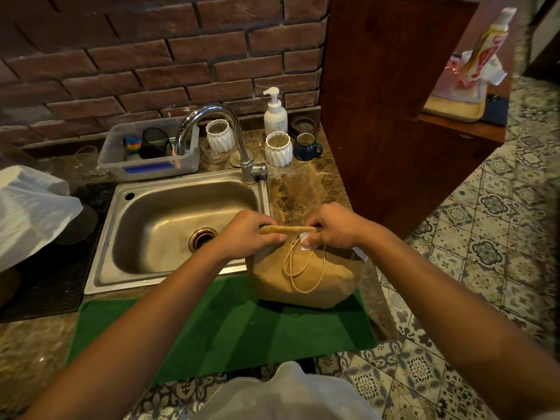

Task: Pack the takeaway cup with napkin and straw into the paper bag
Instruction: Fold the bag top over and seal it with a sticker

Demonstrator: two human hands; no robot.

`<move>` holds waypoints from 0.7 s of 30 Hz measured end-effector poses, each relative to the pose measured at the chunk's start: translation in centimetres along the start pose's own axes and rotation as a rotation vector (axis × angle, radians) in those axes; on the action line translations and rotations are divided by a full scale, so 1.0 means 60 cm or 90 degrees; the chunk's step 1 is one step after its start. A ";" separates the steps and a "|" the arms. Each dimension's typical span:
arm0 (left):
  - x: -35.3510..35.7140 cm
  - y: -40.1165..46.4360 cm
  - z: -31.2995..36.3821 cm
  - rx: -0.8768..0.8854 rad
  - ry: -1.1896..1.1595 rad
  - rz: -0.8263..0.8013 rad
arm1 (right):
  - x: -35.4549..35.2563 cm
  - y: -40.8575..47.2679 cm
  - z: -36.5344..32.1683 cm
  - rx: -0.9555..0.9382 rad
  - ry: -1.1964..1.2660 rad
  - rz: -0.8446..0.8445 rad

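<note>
A brown paper bag (306, 275) stands on a green mat (230, 325) right of the sink. Its top edge is folded flat into a strip. My left hand (247, 234) pinches the left end of that strip, and my right hand (335, 227) pinches the right end, with a small white piece (306, 241) under its fingers. The bag's cord handles (303, 268) hang down its front. The cup, napkin and straw are not visible; the bag bulges round.
A steel sink (169, 228) with a tall faucet (218, 128) lies to the left. Behind stand a soap pump bottle (275, 115), two white ribbed cups (278, 148), a dark mug (306, 147) and a plastic tub (148, 153). A wooden cabinet (394, 116) rises on the right.
</note>
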State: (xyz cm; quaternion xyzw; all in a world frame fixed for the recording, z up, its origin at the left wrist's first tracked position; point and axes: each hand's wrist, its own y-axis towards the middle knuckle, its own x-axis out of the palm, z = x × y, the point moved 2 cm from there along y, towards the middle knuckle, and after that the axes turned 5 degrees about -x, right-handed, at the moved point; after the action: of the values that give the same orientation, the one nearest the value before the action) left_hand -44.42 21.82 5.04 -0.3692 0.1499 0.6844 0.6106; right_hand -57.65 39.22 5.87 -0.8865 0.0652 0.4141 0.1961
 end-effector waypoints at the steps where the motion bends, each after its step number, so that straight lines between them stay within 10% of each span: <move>1: 0.000 0.001 0.002 0.003 0.021 0.003 | 0.001 0.002 0.000 0.003 0.002 -0.001; 21: -0.006 -0.005 -0.021 -0.046 -0.008 0.030 | -0.007 -0.011 0.024 0.037 -0.009 -0.004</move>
State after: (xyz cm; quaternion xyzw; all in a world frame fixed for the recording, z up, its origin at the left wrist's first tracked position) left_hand -43.75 20.77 4.51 -0.3830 0.1296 0.7058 0.5817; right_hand -58.79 40.38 5.55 -0.8775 0.0729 0.4179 0.2238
